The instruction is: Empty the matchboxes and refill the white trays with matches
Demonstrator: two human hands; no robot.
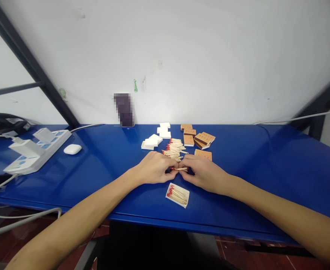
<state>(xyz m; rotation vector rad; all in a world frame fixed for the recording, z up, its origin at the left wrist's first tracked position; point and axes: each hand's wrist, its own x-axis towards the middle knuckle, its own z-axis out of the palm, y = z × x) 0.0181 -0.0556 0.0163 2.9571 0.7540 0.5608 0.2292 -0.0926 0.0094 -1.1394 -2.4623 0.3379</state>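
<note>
Over the blue table, my left hand [157, 168] and my right hand [201, 170] meet, fingertips pinched around a few matches [183, 169]. The red heads of these matches point toward my left fingers. Just below my hands lies a white matchbox tray [186, 201] partly filled with red-headed matches. Beyond my fingers a loose pile of matches [175, 144] is spread on the table, heads mostly to the left. An orange-brown matchbox sleeve [203, 153] lies right behind my right hand.
White matchbox trays [153, 140] lie behind left, matchbox sleeves [204, 138] behind right. A phone-like dark rectangle [125, 110], pixelated, leans on the wall. At left are a white earbud case [73, 149] and a power strip [35, 163] with cables. The table's front edge [159, 221] is close.
</note>
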